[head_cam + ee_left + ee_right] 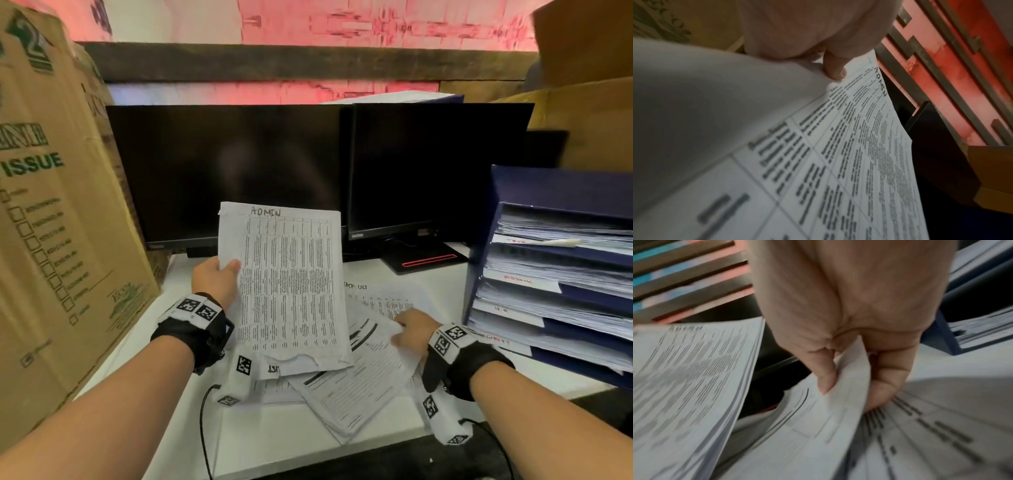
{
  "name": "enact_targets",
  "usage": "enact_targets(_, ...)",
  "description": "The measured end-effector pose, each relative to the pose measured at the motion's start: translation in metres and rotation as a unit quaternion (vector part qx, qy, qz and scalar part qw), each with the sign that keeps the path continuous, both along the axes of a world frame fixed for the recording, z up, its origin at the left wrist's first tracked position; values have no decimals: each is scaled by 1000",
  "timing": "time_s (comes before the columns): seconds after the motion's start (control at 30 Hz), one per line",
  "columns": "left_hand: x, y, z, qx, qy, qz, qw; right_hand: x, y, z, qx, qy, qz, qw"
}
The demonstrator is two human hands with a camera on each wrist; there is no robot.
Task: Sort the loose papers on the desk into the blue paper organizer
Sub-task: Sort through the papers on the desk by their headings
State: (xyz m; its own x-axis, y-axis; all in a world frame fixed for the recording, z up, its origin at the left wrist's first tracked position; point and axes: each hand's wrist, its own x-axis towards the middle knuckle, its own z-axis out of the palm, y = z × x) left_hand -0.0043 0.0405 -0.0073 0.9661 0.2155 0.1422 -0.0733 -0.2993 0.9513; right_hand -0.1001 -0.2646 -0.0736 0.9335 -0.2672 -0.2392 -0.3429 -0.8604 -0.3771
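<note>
My left hand (219, 274) holds up a sheaf of printed papers marked ADMIN (291, 287) by its left edge, thumb on the front, above the desk; the same ADMIN sheaf (849, 146) fills the left wrist view under my thumb (834, 68). Lower down, my right hand (409, 329) pinches the corner of a sheet (818, 426) from the loose papers (359, 383) spread on the white desk, thumb (824, 374) on top and a finger beneath. The blue paper organizer (507, 192) stands at the right with labelled tiers full of paper.
Two dark monitors (233, 171) stand behind the papers. A large cardboard box (51, 222) walls off the left side, and more boxes sit at the far right. A black cable (205, 428) runs over the desk's (274, 445) front edge.
</note>
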Motion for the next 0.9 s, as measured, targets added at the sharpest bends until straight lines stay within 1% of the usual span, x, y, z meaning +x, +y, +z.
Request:
enact_targets(0.07, 0, 1, -2, 5, 1, 5, 1000, -7, -15, 6, 16, -69, -40, 997)
enact_targets(0.13, -2, 2, -4, 5, 1, 13, 1000, -16, -33, 13, 35, -134, -83, 987)
enact_targets(0.23, 0, -2, -6, -13, 8, 26, 1000, -34, -56, 26, 96, -230, -149, 957)
enact_targets(0.33, 1, -15, -7, 19, 17, 21, 999, -50, -67, 35, 140, -306, -191, 922)
enact_targets(0.43, 1, -29, -10, 35, 16, 16, 999, -59, -73, 41, 165, -331, -207, 906)
enact_targets(0.6, 4, -42, -15, 58, 12, 18, 998, -68, -77, 43, 160, -345, -208, 901)
enact_targets(0.73, 7, -37, -18, 82, 31, 37, 995, -75, -80, 46, 170, -380, -232, 879)
enact_targets(0.83, 8, -29, -20, 94, 47, 33, 994, -80, -82, 47, 192, -405, -245, 860)
enact_targets(0.9, 7, -25, -22, 96, 57, 22, 994, -85, -83, 49, 191, -413, -246, 856)
